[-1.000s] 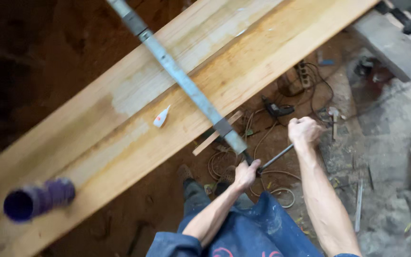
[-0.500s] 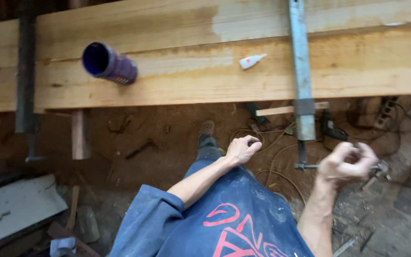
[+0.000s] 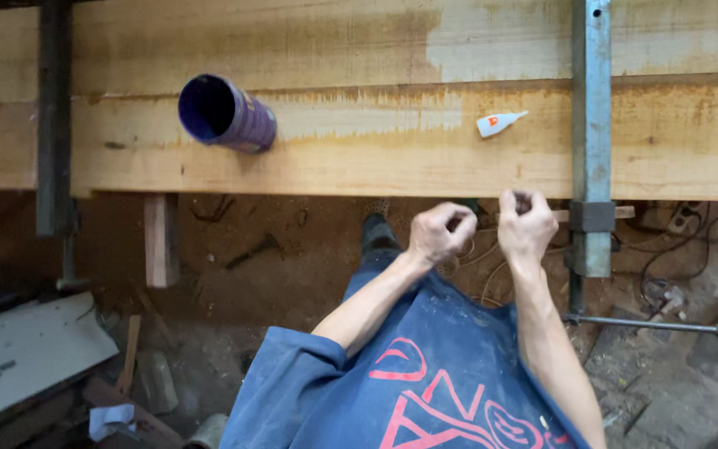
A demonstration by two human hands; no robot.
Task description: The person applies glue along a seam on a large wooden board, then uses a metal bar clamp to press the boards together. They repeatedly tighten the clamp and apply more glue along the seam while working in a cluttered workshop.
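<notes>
Head view, left hand [image 3: 438, 233] and right hand [image 3: 527, 226] both curled shut, held contents not discernible, just beside grey steel bar clamp [image 3: 591, 125] spanning pale wooden planks [image 3: 334, 166], purple cylindrical can [image 3: 226, 113] lying on planks, small white glue tube [image 3: 499, 124] nearby.

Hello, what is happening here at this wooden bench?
A person in a blue shirt stands at wide wooden planks held by a metal bar clamp. Both hands are raised near the front edge, loosely closed, the left hand beside the right hand, close to the clamp's lower jaw. Whether they pinch something small is unclear. A purple cup lies on its side on the planks, and a small white glue tube lies farther right.
</notes>
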